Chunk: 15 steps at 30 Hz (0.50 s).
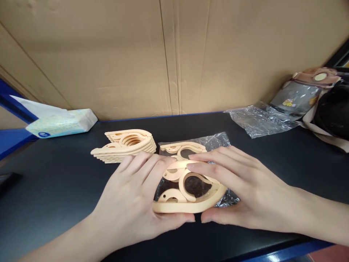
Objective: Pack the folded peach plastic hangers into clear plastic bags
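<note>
A beige folding clothes hanger [188, 207] is held upright on its edge near the front of the table, its curved hook facing me. My left hand [136, 193] is closed on its left end, thumb below and fingers over the top. From the other side my right hand [240, 189] grips the right end the same way. Just behind, another beige hanger [182, 146] lies on or in a clear plastic bag [218, 140]; which of the two I cannot tell. To the left sits a stack of several folded hangers [128, 145].
A tissue pack [65, 122] lies at the back left. At the back right are a crumpled clear bag [261, 118], a tilted water bottle [297, 92] and a black item with a beige strap [332, 112]. A cardboard wall [122, 62] closes off the back of the black table [54, 189].
</note>
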{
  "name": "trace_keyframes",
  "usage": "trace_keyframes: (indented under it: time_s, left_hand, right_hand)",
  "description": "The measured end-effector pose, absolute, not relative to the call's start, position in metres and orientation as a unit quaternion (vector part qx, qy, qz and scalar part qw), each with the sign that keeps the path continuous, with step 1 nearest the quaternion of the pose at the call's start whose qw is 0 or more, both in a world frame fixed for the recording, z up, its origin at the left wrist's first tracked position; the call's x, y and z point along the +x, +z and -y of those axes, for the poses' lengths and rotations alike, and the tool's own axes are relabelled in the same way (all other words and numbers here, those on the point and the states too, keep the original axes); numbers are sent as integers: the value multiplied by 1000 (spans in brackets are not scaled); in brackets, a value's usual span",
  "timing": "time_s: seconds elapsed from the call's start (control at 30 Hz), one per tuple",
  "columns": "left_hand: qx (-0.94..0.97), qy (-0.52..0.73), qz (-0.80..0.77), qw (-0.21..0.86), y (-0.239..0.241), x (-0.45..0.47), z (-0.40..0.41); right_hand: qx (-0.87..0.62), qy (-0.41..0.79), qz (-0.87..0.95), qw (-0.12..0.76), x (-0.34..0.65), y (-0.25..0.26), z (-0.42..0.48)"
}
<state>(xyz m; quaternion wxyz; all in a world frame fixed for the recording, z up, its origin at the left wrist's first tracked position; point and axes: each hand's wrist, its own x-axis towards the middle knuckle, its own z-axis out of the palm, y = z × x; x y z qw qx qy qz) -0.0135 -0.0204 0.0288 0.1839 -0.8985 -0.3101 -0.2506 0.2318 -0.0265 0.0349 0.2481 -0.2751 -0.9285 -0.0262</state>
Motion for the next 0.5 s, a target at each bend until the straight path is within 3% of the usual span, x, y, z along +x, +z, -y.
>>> trace_keyframes:
  time_s: [0.5]
  left_hand:
    - [-904, -201, 341, 160, 31, -33, 5]
  right_hand:
    - [-296, -25, 930, 217, 253, 45, 4]
